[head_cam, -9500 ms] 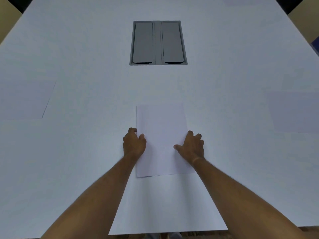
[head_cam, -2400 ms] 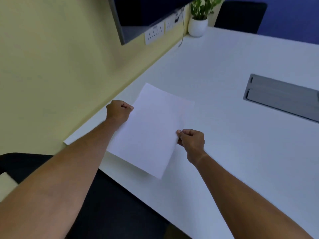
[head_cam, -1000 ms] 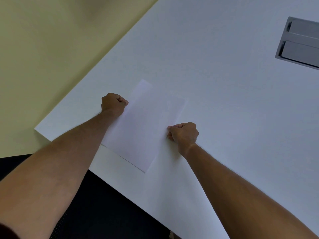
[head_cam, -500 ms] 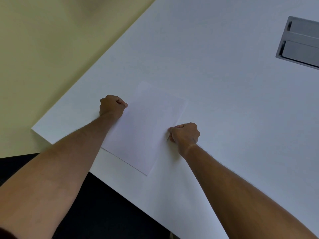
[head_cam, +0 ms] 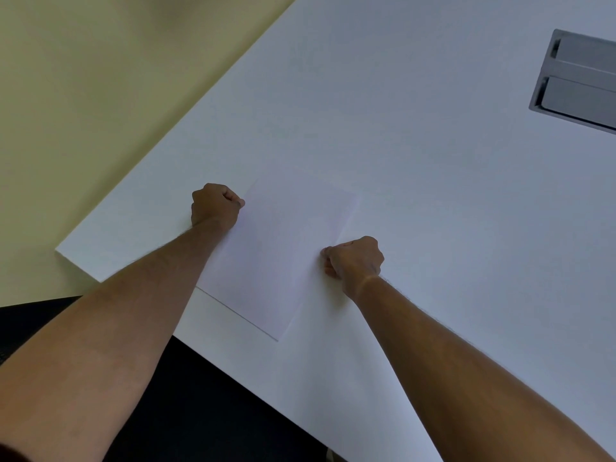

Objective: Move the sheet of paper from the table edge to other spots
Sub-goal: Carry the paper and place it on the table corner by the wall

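While both fists [head_cam: 215, 205] [head_cam: 355, 260] keep pinching grip, sheet [head_cam: 280, 255] now flat on table [head_cam: 433, 195].

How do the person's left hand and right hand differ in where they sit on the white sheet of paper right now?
The left hand sits at the white sheet of paper's left edge, farther up the white table; the right hand sits at the sheet's right edge, nearer the person. The left hand's thumb points right, onto the sheet; the right hand's points left. Both hands are curled into fists at the paper's edges, and the sheet lies flat near the table's corner.
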Demonstrator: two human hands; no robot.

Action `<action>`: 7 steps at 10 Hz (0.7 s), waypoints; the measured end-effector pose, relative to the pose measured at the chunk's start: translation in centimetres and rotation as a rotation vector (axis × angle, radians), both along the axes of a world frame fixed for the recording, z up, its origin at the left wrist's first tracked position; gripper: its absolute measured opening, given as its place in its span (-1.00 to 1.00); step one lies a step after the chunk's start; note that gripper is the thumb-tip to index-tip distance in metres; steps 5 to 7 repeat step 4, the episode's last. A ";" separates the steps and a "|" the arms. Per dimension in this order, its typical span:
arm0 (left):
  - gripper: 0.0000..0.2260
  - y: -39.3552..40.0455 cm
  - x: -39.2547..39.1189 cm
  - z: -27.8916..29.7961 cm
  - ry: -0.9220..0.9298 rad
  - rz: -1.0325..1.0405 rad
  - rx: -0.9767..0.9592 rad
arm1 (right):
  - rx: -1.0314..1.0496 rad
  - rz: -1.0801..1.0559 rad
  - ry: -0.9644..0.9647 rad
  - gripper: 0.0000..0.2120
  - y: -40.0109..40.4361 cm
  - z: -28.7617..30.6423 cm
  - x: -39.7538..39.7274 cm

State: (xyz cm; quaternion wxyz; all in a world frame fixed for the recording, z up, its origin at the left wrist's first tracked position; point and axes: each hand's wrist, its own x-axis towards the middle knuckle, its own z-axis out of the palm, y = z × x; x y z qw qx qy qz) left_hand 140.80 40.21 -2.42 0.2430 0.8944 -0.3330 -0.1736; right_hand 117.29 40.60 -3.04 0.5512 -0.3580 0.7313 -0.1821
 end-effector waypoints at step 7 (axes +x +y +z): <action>-0.84 1.1 -2.2 0.8 -0.179 -0.217 -0.071 | -0.132 0.078 0.080 -0.81 1.0 0.9 -0.6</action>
